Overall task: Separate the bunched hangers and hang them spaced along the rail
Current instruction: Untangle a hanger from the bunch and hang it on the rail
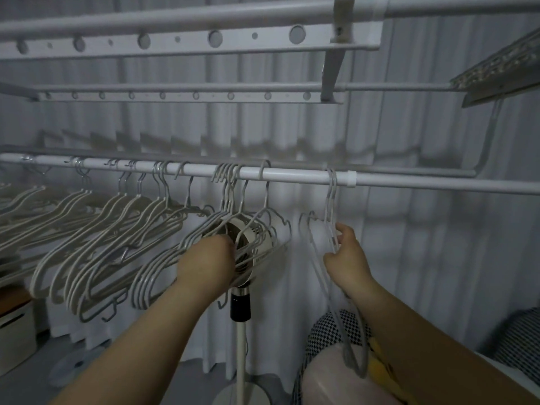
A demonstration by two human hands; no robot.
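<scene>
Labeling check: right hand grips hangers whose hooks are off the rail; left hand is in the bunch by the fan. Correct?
No. Head view: those hangers hang hooked over the rail while the right hand grips them. Left hand is in the bunch by the fan.

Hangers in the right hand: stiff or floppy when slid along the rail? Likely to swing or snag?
Probably stiff: the thin hangers keep their outline while the right hand pinches them. Likely light, since a pinch alone holds them. Apt to swing and tangle: they hang loose and close together on the smooth rail.
</scene>
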